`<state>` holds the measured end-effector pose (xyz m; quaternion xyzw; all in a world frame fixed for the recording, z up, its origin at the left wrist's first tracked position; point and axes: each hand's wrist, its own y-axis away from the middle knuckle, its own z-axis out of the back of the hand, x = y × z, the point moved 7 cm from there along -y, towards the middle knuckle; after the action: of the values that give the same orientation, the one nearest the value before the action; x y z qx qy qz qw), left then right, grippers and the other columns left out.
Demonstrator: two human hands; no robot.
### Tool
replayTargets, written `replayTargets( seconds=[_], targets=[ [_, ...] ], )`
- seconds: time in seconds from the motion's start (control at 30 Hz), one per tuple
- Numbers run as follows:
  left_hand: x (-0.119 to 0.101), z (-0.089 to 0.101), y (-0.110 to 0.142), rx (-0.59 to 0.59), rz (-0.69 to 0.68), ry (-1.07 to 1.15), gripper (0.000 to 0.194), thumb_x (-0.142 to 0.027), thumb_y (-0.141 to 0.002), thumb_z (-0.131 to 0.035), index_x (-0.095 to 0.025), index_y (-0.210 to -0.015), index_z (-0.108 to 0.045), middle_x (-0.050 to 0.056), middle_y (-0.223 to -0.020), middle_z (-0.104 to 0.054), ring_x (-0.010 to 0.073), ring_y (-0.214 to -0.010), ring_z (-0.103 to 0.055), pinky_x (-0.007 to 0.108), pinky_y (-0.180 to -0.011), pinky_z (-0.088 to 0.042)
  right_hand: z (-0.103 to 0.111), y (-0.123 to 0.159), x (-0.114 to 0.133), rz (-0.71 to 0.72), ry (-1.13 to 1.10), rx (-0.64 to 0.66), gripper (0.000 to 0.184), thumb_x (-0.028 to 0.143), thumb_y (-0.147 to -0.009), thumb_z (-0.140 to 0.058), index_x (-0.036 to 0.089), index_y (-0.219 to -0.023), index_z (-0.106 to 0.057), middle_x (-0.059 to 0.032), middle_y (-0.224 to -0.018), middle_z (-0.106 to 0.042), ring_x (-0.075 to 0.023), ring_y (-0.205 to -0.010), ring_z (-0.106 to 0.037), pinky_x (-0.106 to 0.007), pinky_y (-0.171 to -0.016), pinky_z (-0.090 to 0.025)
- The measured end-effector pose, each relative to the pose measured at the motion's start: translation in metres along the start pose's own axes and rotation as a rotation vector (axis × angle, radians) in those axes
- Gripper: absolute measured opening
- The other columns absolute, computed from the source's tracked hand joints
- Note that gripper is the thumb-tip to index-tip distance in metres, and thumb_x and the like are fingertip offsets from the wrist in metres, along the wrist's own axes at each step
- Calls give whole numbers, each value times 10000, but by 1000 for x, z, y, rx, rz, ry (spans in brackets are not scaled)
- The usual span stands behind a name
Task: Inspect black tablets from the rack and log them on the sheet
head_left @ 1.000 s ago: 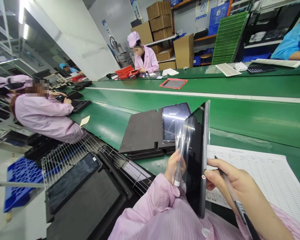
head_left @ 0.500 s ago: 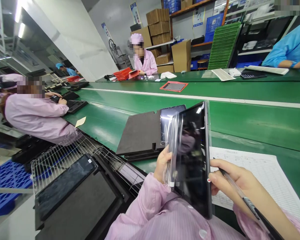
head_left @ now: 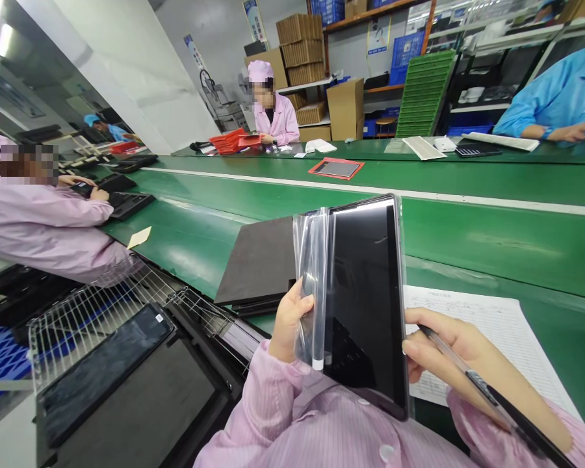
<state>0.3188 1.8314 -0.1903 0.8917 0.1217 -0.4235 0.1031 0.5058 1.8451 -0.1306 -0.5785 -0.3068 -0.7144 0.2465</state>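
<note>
A black-screened tablet (head_left: 365, 305) stands nearly upright before my chest, in a clear plastic sleeve whose loose part is bunched along the left side. My left hand (head_left: 292, 318) is closed on the tablet's left edge, thumb over the folded plastic sleeve (head_left: 316, 292). At the right edge, my right hand (head_left: 443, 344) pinches the tablet between thumb and fingers. That same hand also holds a pen (head_left: 487, 390), which slants down to the right across the palm. Beneath it on the bench lies a printed sheet (head_left: 492, 325) with handwriting.
Black foam trays (head_left: 256, 260) are stacked behind my left hand. Another tablet (head_left: 107, 370) lies on a foam tray in the wire rack (head_left: 141, 286) at lower left. A green conveyor (head_left: 492, 240) runs across, carrying a red-edged item (head_left: 336, 168). Co-workers sit at left, across and far right.
The tablet has turned so its screen faces me more squarely, and it now covers the tablet behind it. Surroundings have shifted left in view. Both hands keep their hold.
</note>
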Motion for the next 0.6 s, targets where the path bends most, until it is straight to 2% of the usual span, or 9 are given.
replayTargets(
  seconds=[0.23, 0.37, 0.6],
  targets=[
    [0, 1, 1, -28, 12, -33, 446, -233, -550, -762, -132, -961, -621, 5, -691, -644, 87, -541, -568, 158, -510, -464, -2, 0, 4, -90, -3, 10, 317, 464, -782, -537, 170, -890, -584, -2, -563, -614, -184, -564, -623, -285, -567, -524],
    [0, 2, 1, -29, 7, -47, 448, -234, -544, -770, -139, -958, -630, -12, -661, -624, 76, -520, -542, 155, -506, -450, -6, 0, -1, -60, -11, 30, 308, 456, -808, -522, 169, -899, -585, -3, -569, -621, -181, -566, -623, -272, -562, -514],
    [0, 6, 0, -18, -22, -21, 462, -255, -537, -790, -161, -966, -648, 10, -748, -655, 101, -604, -578, 179, -579, -471, -6, 2, -11, -36, 74, 17, 230, 388, -821, -538, 185, -912, -595, 4, -577, -611, -166, -550, -590, -241, -545, -473]
  ],
)
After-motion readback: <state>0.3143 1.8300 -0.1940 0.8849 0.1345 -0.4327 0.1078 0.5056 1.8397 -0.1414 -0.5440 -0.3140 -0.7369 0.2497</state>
